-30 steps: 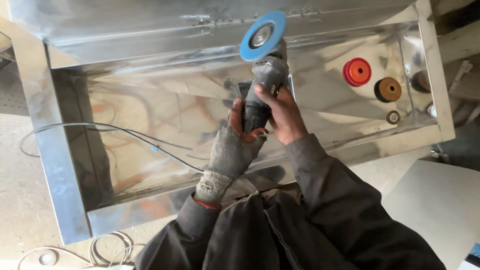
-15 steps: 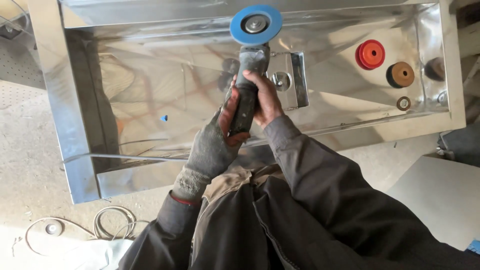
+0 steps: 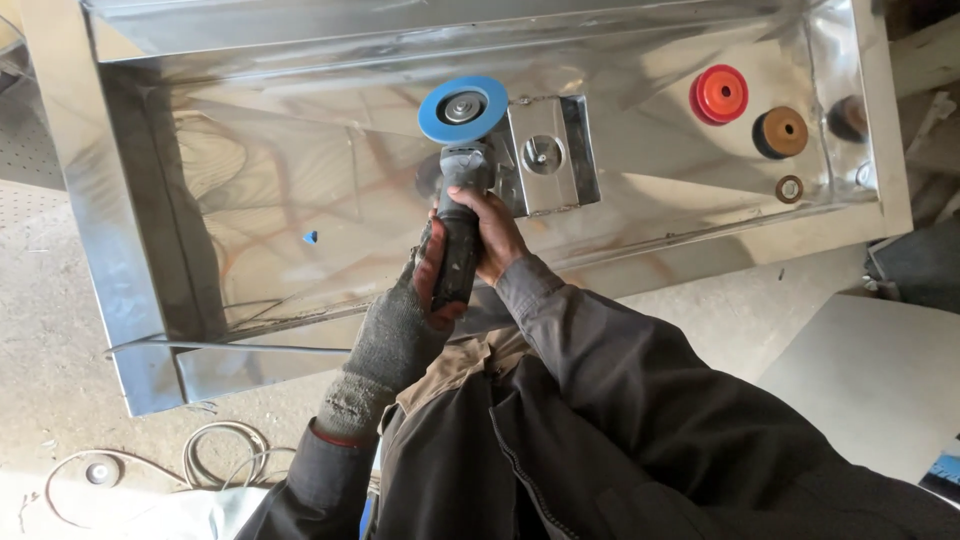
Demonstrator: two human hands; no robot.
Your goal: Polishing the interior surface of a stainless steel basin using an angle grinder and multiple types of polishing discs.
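Both hands grip one grey angle grinder (image 3: 458, 225) with a blue disc (image 3: 462, 109). My left hand (image 3: 400, 325), in a grey knit glove, wraps the rear of its body. My right hand (image 3: 497, 236) is bare and holds the body from the right side. The disc sits over the floor of a shiny stainless steel tray (image 3: 270, 200), just left of a small steel bracket (image 3: 548, 155) standing inside the tray.
At the tray's right end lie a red disc (image 3: 719, 94), a brown disc (image 3: 780, 132) and a small ring (image 3: 789, 188). A tiny blue fragment (image 3: 311, 237) lies on the tray floor. A coiled cable (image 3: 215, 450) lies on the concrete floor at lower left.
The grinder and both hands have come nearer along the tray floor, from the far wall to beside the bracket. The view has shifted, so the tray sits lower and further right.
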